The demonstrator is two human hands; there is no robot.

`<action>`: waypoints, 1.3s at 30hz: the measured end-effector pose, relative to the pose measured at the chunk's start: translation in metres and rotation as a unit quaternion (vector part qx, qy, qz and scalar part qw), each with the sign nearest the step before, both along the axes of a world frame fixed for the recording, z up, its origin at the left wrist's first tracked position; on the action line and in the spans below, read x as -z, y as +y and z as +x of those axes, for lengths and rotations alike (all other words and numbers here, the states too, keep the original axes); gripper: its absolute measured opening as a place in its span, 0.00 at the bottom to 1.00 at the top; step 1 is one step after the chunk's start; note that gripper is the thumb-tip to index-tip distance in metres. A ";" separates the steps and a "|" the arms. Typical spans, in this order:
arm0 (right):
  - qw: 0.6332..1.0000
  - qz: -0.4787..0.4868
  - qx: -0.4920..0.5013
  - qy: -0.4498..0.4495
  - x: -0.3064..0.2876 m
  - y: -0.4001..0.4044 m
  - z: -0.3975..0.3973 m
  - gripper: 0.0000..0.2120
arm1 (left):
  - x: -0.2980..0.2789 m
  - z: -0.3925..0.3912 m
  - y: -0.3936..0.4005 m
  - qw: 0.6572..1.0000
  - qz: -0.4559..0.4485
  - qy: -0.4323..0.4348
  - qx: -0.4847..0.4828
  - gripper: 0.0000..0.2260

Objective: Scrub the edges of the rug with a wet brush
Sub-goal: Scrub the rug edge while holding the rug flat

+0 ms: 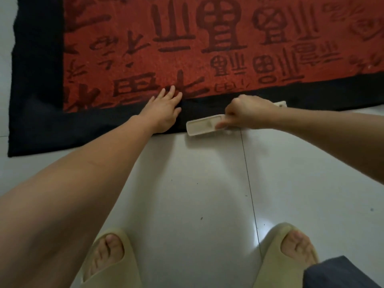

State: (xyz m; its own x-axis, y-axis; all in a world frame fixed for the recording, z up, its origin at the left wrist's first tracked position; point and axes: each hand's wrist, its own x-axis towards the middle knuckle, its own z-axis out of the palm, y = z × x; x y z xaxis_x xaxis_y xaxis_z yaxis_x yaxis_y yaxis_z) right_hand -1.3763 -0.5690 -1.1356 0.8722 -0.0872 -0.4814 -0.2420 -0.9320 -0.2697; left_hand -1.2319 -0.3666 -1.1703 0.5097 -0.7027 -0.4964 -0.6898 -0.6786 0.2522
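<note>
A red rug point(187, 59) with dark characters and a wide black border lies flat on the floor. My left hand point(165, 110) presses down on the black border near its front edge, fingers straight and reaching onto the red field. My right hand point(247, 114) grips a cream plastic brush point(204, 125) by its handle. The brush head lies on the rug's front edge, right where the border meets the tile. The handle's end sticks out behind my right wrist.
Glossy white floor tiles point(197, 183) spread in front of the rug, with a dark grout line running toward me. My two feet in beige slippers point(104, 254) stand at the bottom. A dark cloth corner point(340, 273) shows at bottom right.
</note>
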 end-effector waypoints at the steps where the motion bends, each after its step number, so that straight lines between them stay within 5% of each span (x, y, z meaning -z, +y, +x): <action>1: 1.000 -0.020 0.008 -0.018 -0.007 -0.006 0.006 0.28 | -0.001 0.002 -0.001 1.000 0.001 -0.004 -0.001 0.25; 5: 0.981 -0.024 0.172 -0.084 -0.004 -0.035 0.024 0.28 | -0.003 0.001 -0.003 1.000 0.018 -0.017 0.004 0.25; 8: 0.999 0.034 0.026 0.023 0.006 -0.010 -0.003 0.28 | -0.004 -0.004 -0.007 0.999 0.025 -0.041 0.003 0.25; 10: 0.998 0.037 -0.039 0.017 0.001 -0.008 -0.014 0.30 | -0.005 -0.005 -0.015 0.998 0.001 -0.055 -0.005 0.24; 14: 0.970 0.021 0.168 -0.173 -0.008 -0.071 -0.008 0.28 | -0.007 -0.009 -0.048 0.996 -0.087 -0.005 -0.036 0.25; 19: 0.928 -0.104 0.332 -0.129 0.012 -0.140 -0.031 0.25 | 0.004 -0.039 -0.099 0.994 -0.101 0.024 0.028 0.24; 21: 0.956 -0.015 0.276 -0.097 0.018 -0.128 -0.046 0.25 | 0.012 -0.044 -0.104 0.994 -0.102 0.028 0.011 0.24; 23: 0.990 0.087 0.101 0.035 0.013 -0.103 -0.063 0.24 | 0.017 -0.044 -0.099 0.994 -0.107 0.021 0.007 0.25; 25: 0.988 0.133 0.024 0.072 0.003 -0.101 -0.077 0.23 | 0.019 -0.043 -0.099 0.994 -0.110 0.019 0.019 0.25; 28: 0.968 0.054 0.194 -0.148 0.006 -0.133 -0.065 0.26 | 0.018 -0.044 -0.100 0.994 -0.104 0.011 0.030 0.26; 30: 0.949 -0.008 0.264 -0.173 0.013 -0.133 -0.063 0.26 | 0.016 -0.047 -0.101 0.995 -0.096 0.003 0.026 0.26; 33: 0.996 0.069 0.051 0.014 0.012 -0.101 -0.094 0.24 | 0.014 -0.049 -0.103 0.996 -0.085 0.005 0.025 0.26; 35: 0.989 0.123 -0.044 0.063 0.005 -0.090 -0.112 0.24 | 0.013 -0.047 -0.103 0.996 -0.083 0.005 0.022 0.25; 37: 0.982 0.140 0.097 -0.082 0.005 -0.101 -0.108 0.24 | 0.014 -0.047 -0.104 0.996 -0.081 0.001 0.028 0.26; 39: 0.934 0.046 0.287 -0.205 0.014 -0.121 -0.094 0.23 | 0.015 -0.050 -0.105 0.996 -0.081 -0.019 0.027 0.26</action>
State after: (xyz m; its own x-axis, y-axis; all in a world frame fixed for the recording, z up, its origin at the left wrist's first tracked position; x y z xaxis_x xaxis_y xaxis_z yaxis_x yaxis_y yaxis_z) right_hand -1.4703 -0.6902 -1.1496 0.8066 -0.5731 -0.1449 -0.5545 -0.6485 -0.5216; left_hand -1.2820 -0.4712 -1.1858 0.4856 -0.7984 -0.3559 -0.7352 -0.5933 0.3278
